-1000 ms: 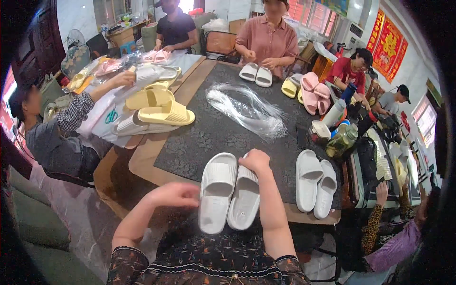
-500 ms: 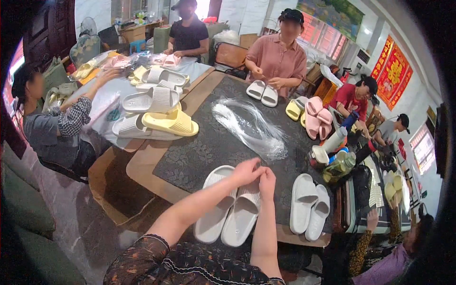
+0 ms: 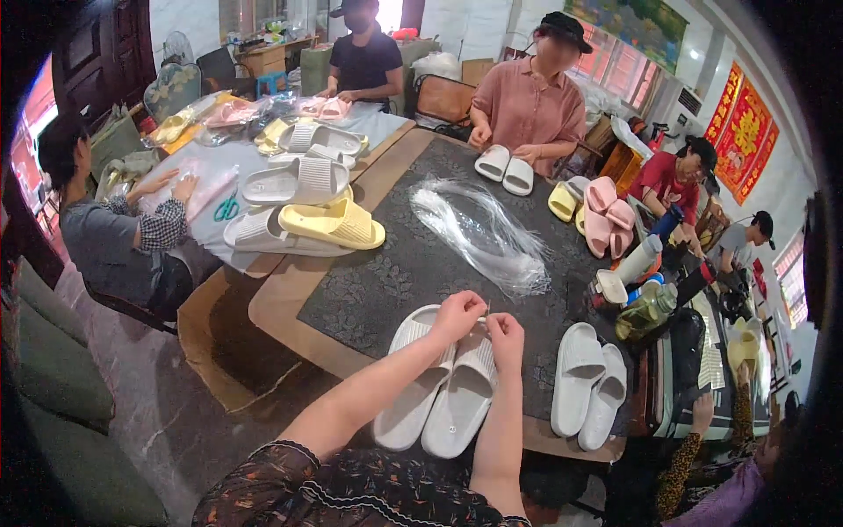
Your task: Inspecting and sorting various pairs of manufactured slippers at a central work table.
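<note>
A pair of light grey ribbed slide slippers (image 3: 457,406) lies side by side in front of me, heels nearest, toes pointing away. Over the far end of the pair, my left hand (image 3: 460,317) is closed in a pinch. My right hand (image 3: 506,341) pinches close beside it, just above the right slipper's toe. A short thin strand (image 3: 489,309) shows between the fingertips of both hands; its ends are hidden. Beyond my hands lies a loose bundle of clear plastic strands (image 3: 481,235) on the dark patterned table cover (image 3: 369,290).
Another grey pair (image 3: 577,386) lies to the right. Grey and yellow slides (image 3: 303,198) are stacked at the left beside green-handled scissors (image 3: 226,209). Pink slides (image 3: 601,217) and bottles (image 3: 645,307) line the right side. A person in a pink shirt (image 3: 531,110) handles white slides opposite.
My fingertips have drawn slightly apart, and the thin strand shows between them. The view has shifted a little. The person at the left has lowered an outstretched arm onto the plastic bags.
</note>
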A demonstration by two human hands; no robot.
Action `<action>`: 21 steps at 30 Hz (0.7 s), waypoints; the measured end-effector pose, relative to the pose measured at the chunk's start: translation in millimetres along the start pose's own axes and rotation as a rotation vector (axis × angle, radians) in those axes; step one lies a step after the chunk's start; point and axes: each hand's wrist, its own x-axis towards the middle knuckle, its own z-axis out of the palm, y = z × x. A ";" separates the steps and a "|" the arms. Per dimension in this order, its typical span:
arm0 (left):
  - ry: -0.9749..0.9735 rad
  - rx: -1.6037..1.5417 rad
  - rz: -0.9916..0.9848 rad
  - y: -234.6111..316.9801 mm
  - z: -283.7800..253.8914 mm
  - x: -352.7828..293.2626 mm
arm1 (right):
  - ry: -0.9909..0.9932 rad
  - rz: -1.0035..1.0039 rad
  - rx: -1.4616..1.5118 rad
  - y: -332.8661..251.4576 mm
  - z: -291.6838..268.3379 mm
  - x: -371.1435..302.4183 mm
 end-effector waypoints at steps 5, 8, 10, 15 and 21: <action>-0.107 -0.019 -0.071 4.7 -3.1 -4.0 | -0.022 -0.049 -0.095 -10.5 -1.0 -4.7; -0.069 -0.055 -0.066 1.6 0.0 -3.0 | 0.028 -0.112 -0.075 -1.9 -0.2 -3.3; -0.005 -0.065 -0.056 -3.6 0.0 -2.1 | 0.037 -0.068 -0.055 -2.7 2.9 -5.0; -0.156 -0.036 -0.108 -7.8 1.4 -0.8 | 0.060 -0.045 -0.112 -6.7 2.2 -6.1; 0.004 -0.104 -0.109 -3.6 4.1 -1.7 | 0.085 -0.074 -0.171 -8.3 2.6 -7.5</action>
